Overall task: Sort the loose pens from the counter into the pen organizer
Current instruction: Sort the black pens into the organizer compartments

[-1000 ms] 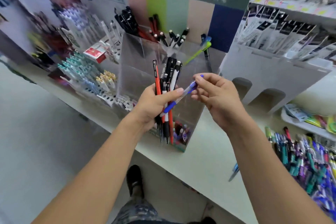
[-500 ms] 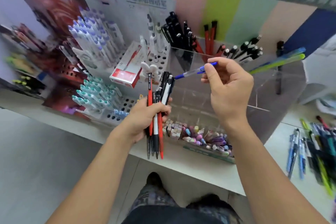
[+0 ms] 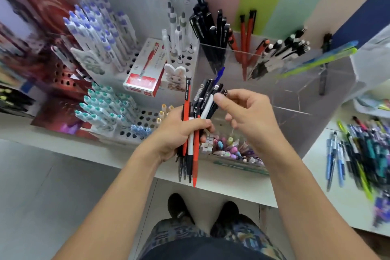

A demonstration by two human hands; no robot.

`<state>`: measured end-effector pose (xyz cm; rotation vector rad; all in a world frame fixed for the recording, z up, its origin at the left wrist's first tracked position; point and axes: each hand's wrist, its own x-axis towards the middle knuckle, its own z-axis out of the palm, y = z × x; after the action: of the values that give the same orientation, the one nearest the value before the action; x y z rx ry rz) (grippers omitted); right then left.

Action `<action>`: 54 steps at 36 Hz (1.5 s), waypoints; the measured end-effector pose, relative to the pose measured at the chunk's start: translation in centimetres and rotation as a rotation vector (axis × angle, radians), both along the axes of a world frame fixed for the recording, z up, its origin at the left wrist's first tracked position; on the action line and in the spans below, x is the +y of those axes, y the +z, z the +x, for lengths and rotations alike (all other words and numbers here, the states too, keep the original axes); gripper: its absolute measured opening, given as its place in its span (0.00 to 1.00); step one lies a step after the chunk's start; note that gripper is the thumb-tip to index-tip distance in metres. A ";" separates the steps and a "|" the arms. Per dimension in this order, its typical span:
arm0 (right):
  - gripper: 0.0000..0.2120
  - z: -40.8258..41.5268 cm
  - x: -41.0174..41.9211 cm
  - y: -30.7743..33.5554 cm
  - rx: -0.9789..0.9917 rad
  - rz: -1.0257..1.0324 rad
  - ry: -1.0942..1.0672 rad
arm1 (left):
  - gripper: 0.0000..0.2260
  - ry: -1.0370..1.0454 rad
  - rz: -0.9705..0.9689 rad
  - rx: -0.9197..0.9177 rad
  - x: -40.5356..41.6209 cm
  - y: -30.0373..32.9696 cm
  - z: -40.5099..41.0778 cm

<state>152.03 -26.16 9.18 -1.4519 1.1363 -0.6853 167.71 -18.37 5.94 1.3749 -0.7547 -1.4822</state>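
My left hand (image 3: 179, 133) grips a bundle of pens (image 3: 191, 148), red, black and white, held upright over the counter edge. My right hand (image 3: 247, 112) is at the top of the bundle, thumb and forefinger pinching the end of a black pen (image 3: 224, 92). Just behind stands the clear acrylic pen organizer (image 3: 295, 110). Its rear compartments hold black pens (image 3: 211, 34), red pens (image 3: 244, 36) and black-and-white pens (image 3: 282, 53). A blue pen (image 3: 219, 74) leans inside the organizer, free of both hands. Loose pens (image 3: 358, 150) lie in a heap on the counter at right.
White perforated racks with purple-capped pens (image 3: 99, 27) and teal-capped pens (image 3: 101, 107) stand at left, beside a red-and-white box (image 3: 145, 69). A tray of small erasers (image 3: 230, 148) sits in front of the organizer. My shoes (image 3: 179, 207) are below the counter edge.
My right hand has let go of the blue pen, which now leans in the organizer. That hand has come back down to the top of the bundle in my left hand.
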 end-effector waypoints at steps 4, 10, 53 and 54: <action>0.08 -0.4 -0.4 -0.4 -0.014 0.034 -0.103 | 0.08 -0.022 -0.042 -0.215 -0.7 0.3 -1.7; 0.09 -2.4 -1.3 0.7 -0.018 0.014 -0.155 | 0.09 -0.020 -0.030 -0.226 -1.6 1.9 -4.7; 0.10 -5.2 -11.3 5.5 0.329 -0.857 -0.172 | 0.03 0.190 0.039 -0.169 -4.3 3.7 -7.7; 0.10 -5.1 -11.6 5.8 0.355 -0.842 -0.131 | 0.03 0.177 0.034 -0.185 -4.3 3.6 -7.6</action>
<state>146.95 -37.73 14.98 -2.2881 1.2856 -1.1079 160.09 -22.65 9.54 1.5788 -0.7053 -1.2472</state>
